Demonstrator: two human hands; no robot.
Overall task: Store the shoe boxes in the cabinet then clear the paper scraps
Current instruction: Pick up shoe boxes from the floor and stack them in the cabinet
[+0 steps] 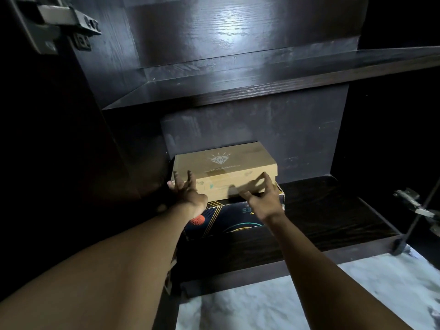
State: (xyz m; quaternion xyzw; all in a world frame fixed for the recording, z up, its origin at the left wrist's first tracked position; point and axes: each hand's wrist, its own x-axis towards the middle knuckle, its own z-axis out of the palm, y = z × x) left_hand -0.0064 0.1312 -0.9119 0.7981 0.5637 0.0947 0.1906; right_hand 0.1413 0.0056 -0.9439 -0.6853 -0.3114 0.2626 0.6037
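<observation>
Two bare hands reach into a dark brown wooden cabinet [133,129]. Just past the fingertips sits a plain brown cardboard shoe box with a white diamond picture on its lid [226,160]. It rests on top of a dark blue shoe box with gold lines and an orange dot [223,217], which lies under both wrists. The two boxes are on the cabinet's bottom shelf [321,210], tucked into the back corner on the left hand's side, so I think they were put there to leave room on the right hand's side for more boxes. The left hand [188,194] is spread wide, its straight fingers touching the brown box at its near left corner, likely to push it square against the cabinet wall. The right hand [259,198] is near the front of the box toward its right end, with its fingers loosely bent and holding nothing. It is a bit blurry, and its shadow falls on the box, so I think it is just off the cardboard. Above the hands a dark wooden shelf [238,79] runs across. Below the arms is a white marbled floor [309,294]. A metal door hinge [414,206] sticks out well to the right of the right hand. No paper scraps show here, so that job looks like it comes later.
</observation>
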